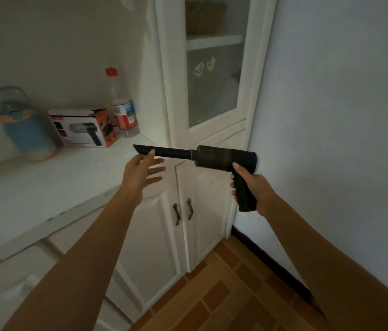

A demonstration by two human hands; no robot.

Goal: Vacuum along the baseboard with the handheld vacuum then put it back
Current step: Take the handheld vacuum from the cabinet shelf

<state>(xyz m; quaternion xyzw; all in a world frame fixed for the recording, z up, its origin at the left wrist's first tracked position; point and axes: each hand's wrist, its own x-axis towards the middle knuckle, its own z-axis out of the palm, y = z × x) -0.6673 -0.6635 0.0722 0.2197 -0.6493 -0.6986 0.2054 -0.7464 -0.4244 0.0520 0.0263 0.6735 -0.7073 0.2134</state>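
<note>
Two bare forearms (88,247) fill the bottom of the view, stretched fwd over a brick-pattern tile floor (224,295). Right grip (251,187) is clamped round the handle (244,197) of the handheld vacuum (224,156), fingers wrapped, one digit pointing up against the body. Vacuum is in the air, about level, in front of the white cabinet (202,223), w/ its crevice nozzle (164,151) pointing left over the table (45,187) edge. Left grip (141,173) is apart, fingers straight and spread, just under the nozzle tip; one fingertip overlaps the nozzle (touching or only near, can't tell).

On the table, well back, stand the vacuum's printed box (85,127), a red-capped bottle (122,108) beside it, and a blue flask (27,130) further left. Dark baseboard (271,261) runs along the foot of the right wall (331,115), well below the vacuum.

Handling, as a judgement: hard plastic, rigid, prob. light enough for one hand, w/ the weight mostly in the motor body above the handle, so the nose may want to dip. The handle is the place to hold it. The nozzle looks like a push-fit piece, so don't carry by it; a steadying touch is enough. Whether the baseboard pass is done or not yet begun, can't tell.
</note>
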